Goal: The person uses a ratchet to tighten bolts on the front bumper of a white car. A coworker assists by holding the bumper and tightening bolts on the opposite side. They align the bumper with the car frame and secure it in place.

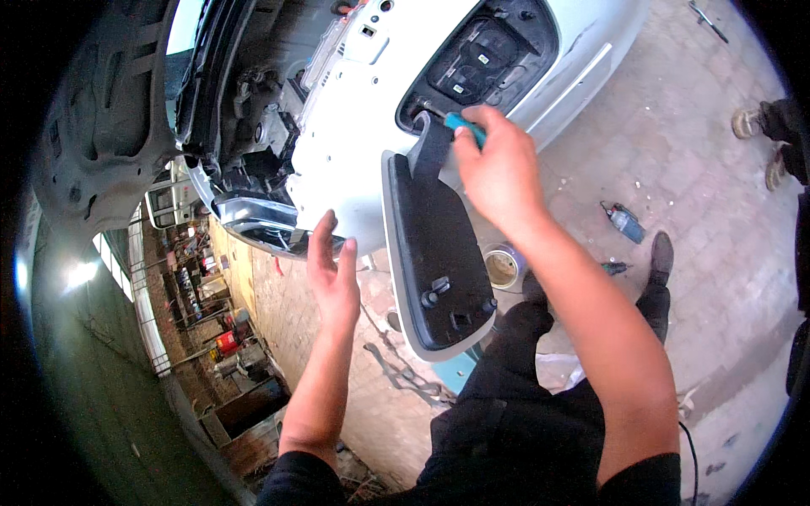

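Note:
My right hand (504, 169) is closed round the teal handle of a screwdriver (466, 128). The screwdriver's shaft reaches into the lower left corner of a black charging-port recess (494, 55) in a car's white body panel (350, 139). From that corner hangs the port's flap (434, 253), swung wide on its curved black arm with its dark inner side showing. What the screwdriver's tip meets is too small to make out. My left hand (333, 274) is raised beside the panel's lower edge near the headlight (253, 215), its fingers apart and nothing in it.
A raised hood (105, 110) stands at the far left, by the uncovered engine bay. On the paved floor lie a blue-grey power tool (625, 223), a round tub (503, 266) and a thin tool (709, 23). Another person's shoe (747, 124) shows at right. Cluttered shelving (224, 341) lines the left.

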### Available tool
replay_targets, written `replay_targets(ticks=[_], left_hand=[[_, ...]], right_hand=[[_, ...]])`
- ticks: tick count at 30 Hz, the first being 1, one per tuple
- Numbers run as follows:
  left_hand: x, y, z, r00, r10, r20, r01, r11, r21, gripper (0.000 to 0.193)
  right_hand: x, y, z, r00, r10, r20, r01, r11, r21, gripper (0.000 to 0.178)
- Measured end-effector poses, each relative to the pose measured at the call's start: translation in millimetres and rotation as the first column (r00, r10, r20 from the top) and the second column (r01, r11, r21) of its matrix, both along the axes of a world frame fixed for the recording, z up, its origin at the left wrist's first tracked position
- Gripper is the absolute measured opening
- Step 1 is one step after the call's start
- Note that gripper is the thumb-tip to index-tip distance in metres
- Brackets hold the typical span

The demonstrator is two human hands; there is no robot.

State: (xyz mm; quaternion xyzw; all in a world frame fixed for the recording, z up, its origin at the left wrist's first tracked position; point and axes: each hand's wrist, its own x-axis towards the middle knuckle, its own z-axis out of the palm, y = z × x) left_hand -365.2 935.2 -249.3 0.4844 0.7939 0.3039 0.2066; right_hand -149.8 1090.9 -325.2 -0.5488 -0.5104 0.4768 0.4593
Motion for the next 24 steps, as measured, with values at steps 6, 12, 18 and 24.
replay_targets(ticks=[6, 12, 18, 24], left_hand=[[29, -77, -44, 0.839, 0.293, 0.459, -0.28, 0.955, -0.099, 0.043], [105, -97, -74, 0.451, 0.389, 0.803, -0.363, 0.902, -0.233, 0.035], [131, -101, -87, 0.379, 0.464, 0.8, -0.385, 0.866, -0.32, 0.028], [99, -116, -91, 0.42, 0.469, 0.777, -0.345, 0.874, -0.341, 0.036]], right_hand=[[-13, -16, 22, 0.9, 0.212, 0.38, -0.285, 0.947, 0.148, 0.026], [-23, -8, 9, 0.921, 0.161, 0.354, -0.214, 0.97, 0.117, 0.027], [-27, 4, 21, 0.725, -0.235, -0.648, -0.288, 0.75, -0.595, 0.03], [-23, -6, 27, 0.979, 0.111, 0.173, -0.104, 0.993, -0.048, 0.026]])
